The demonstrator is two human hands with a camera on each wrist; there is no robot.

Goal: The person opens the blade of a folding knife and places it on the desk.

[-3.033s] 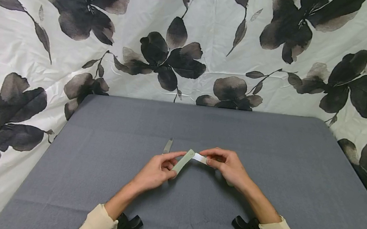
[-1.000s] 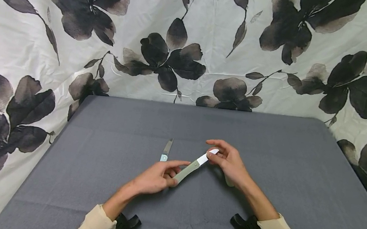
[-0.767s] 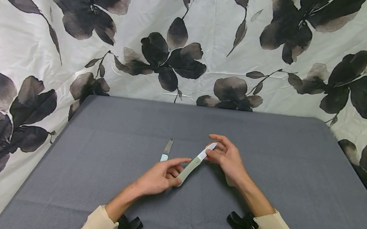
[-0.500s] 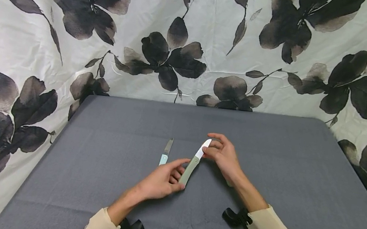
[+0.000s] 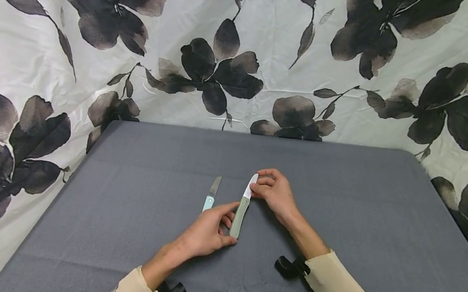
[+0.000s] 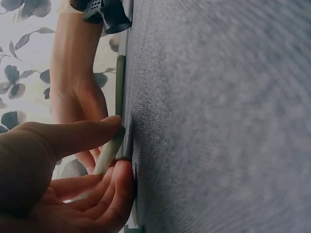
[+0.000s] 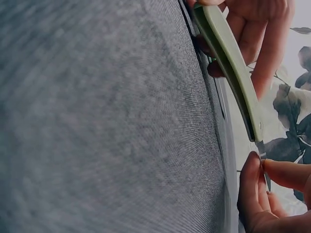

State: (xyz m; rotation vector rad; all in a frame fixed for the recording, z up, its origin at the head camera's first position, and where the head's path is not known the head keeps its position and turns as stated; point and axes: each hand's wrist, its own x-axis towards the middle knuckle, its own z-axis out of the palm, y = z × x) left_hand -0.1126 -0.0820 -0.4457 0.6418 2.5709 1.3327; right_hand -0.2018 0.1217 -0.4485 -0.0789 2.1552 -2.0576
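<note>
Nearest, the left hand (image 5: 207,230) has its fingers pinching the green-handled knife (image 5: 243,206) by the handle above the desk (image 5: 344,191), seemingly to steady it, with a blue-handled knife (image 5: 209,203) lying nearer the left edge, while farther the right hand (image 5: 275,194) pinches the blade, apparently to control its angle, tip toward the far edge.

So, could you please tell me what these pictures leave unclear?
Head view: blue-handled knife, rear end hidden by the left hand.
Right wrist view: green-handled folding knife, blade partly covered by the right hand's fingers.
Left wrist view: gray cloth, weave blurred at right.
</note>
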